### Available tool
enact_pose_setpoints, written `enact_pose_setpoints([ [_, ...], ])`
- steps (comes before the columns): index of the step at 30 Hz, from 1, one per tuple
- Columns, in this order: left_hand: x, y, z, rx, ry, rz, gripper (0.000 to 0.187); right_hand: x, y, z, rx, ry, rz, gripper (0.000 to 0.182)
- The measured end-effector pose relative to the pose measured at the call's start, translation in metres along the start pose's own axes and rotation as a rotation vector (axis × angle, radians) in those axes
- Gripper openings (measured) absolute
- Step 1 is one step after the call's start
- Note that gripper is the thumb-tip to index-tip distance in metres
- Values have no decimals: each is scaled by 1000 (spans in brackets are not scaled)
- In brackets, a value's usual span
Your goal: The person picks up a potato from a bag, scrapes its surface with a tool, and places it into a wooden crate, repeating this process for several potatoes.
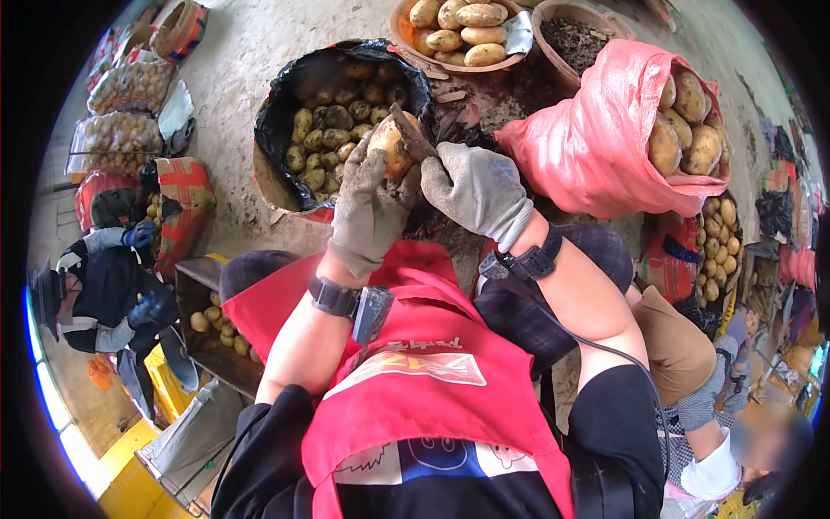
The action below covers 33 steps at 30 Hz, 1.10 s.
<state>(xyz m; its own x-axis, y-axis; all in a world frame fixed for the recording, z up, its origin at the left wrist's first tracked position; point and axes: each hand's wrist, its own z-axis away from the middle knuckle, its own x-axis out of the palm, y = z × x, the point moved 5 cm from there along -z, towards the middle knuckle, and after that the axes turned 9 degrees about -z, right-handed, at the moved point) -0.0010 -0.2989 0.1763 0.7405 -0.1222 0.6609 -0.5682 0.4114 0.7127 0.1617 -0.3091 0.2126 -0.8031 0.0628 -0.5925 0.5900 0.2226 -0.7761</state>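
My left hand [367, 203], in a dirty grey glove, grips a potato [394, 145] held up in front of me. My right hand [474, 186], also gloved, is closed on a small dark tool [410, 131] whose tip rests against the potato's top. Both hands are over my lap and red apron [415, 381]. Just beyond them stands a black-lined basket [285, 104] filled with small potatoes.
A pink sack [596, 138] of large potatoes lies at the right. A basket of peeled potatoes [462, 30] and a bowl of peelings [579, 39] sit at the top. Another person [108, 285] crouches left; a further person [718, 406] sits at my right. A crate [212, 333] with potatoes is at lower left.
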Motion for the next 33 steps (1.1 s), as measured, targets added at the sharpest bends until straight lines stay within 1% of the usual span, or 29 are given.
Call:
enact_pose_setpoints([
  [2,-5,0,2,3,20,6,52,1,0,-1,-13,-18,8,31],
  [4,-9,-1,5,2,38,14,51,3,-2,0,-84,-31,-18,26],
  [5,-10,-2,5,-1,46,28,51,2,-5,2,-84,-29,-18,26],
  [7,-12,-3,5,-2,53,41,50,6,-14,5,-92,-123,43,26],
  [8,-11,-4,4,6,44,41,50,12,-10,8,-62,-118,-8,26],
  [11,-7,0,5,-3,28,53,51,0,-17,5,-118,-64,-40,27],
  [12,-5,3,5,-20,24,64,51,-6,-17,3,-78,-18,-92,27],
  [13,5,9,7,24,23,33,52,-11,-15,2,-39,27,-144,27],
  [14,8,12,8,29,23,34,52,-12,-11,2,-44,25,-143,27],
  [16,13,15,8,30,-18,59,51,-10,2,1,16,48,-82,31],
  [17,10,12,7,29,-19,57,51,-9,3,1,-9,46,-79,31],
  [19,2,5,2,68,-31,-155,49,-6,-2,4,-13,31,-56,29],
  [20,-3,3,2,66,-29,-156,49,-3,-6,5,-16,11,-31,27],
  [22,-10,-4,0,-58,10,120,48,-2,-8,5,-41,39,-45,28],
  [25,-11,-4,3,-70,7,133,48,0,-9,6,-81,1,-13,27],
  [27,-7,-5,4,-76,-6,140,48,6,-15,9,-98,-118,8,27],
  [29,-1,-4,7,-84,-19,150,48,1,-17,8,-122,-83,-39,26],
  [30,6,2,11,-6,-114,94,45,-2,-19,8,-151,-55,-83,26],
  [31,13,7,13,76,-207,39,43,-3,-16,8,-98,-45,-131,25],
  [32,14,6,11,82,-208,41,43,-4,-16,8,-102,-48,-129,25],
  [33,11,10,8,191,-137,-152,41,-5,-12,8,-60,-36,-142,26],
])
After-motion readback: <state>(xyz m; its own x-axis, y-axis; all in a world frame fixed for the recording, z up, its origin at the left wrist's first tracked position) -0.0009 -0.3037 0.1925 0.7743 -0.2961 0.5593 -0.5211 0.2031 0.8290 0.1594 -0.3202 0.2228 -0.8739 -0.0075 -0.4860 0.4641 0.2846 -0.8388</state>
